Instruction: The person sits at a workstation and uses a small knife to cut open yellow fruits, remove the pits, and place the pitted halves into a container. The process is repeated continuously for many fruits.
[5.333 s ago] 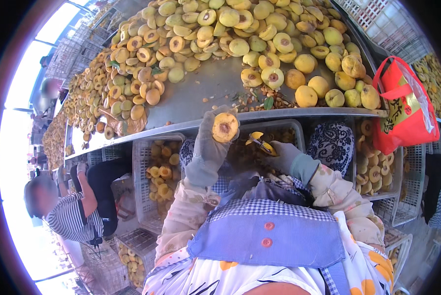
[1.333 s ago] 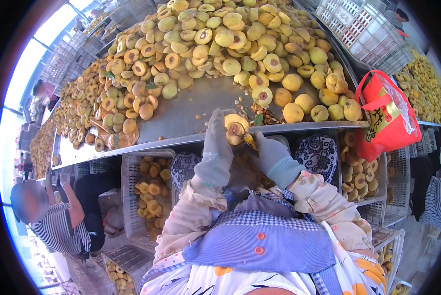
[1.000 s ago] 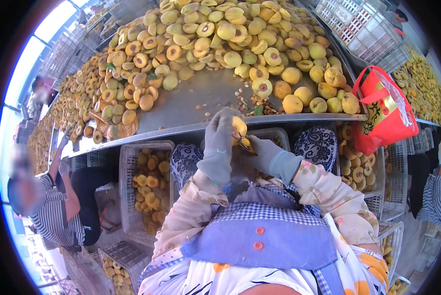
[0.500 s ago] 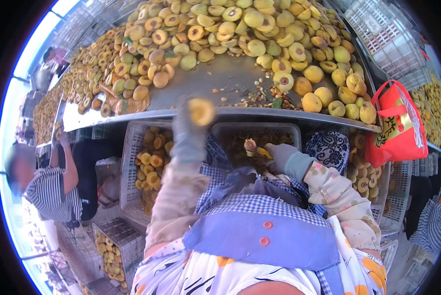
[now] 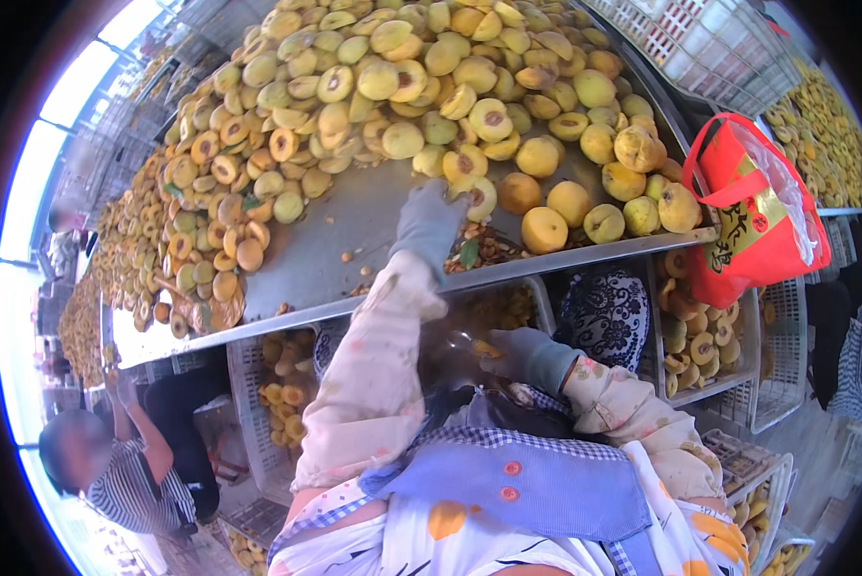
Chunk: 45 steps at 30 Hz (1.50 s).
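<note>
My gloved left hand (image 5: pixel 429 221) partly covers a peach half (image 5: pixel 484 199) on the metal table (image 5: pixel 349 219); I cannot tell whether its fingers grip. Nearer and right, my right hand (image 5: pixel 527 355) clamps a blurred yellow tool (image 5: pixel 486 349).

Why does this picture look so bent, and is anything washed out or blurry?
Head view: the fisheye lens bows the metal table along its front edge; head view: glare whitens its left end; head view: the yellow tool in the right hand looks indistinct.
</note>
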Available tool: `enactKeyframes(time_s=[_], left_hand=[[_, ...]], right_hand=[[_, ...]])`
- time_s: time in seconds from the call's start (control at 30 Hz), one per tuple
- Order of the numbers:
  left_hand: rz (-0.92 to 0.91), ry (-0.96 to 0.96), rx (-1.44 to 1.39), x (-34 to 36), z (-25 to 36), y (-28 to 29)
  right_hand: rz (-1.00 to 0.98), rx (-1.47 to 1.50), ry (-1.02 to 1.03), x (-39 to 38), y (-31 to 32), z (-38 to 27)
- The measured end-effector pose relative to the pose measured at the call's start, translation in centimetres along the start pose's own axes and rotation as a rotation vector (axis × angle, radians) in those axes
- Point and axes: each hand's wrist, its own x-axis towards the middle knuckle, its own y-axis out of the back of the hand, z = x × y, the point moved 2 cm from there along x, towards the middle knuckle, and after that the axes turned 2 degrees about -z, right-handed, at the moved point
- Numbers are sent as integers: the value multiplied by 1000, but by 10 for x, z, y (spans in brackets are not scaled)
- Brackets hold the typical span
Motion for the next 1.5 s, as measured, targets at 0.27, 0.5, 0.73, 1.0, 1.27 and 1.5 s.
enactKeyframes(time_s=[0.27,0.5,0.73,1.0,1.27,1.5], left_hand=[[-111,256,-959,-1,-15,1],[-240,280,-1995,-98,-19,51],[-84,335,-1976,-134,-25,48],[264,-57,-1205,-148,-36,45],[164,-36,-1336,-174,-10,69],[-269,-398,-605,-160,-27,80]], right_hand=[[349,117,44,-23,34,7],[726,20,181,-29,58,-56],[663,-91,53,-29,36,-73],[501,113,89,-32,18,-83],[101,533,248,-27,6,-78],[-858,1172,7,-40,22,-60]])
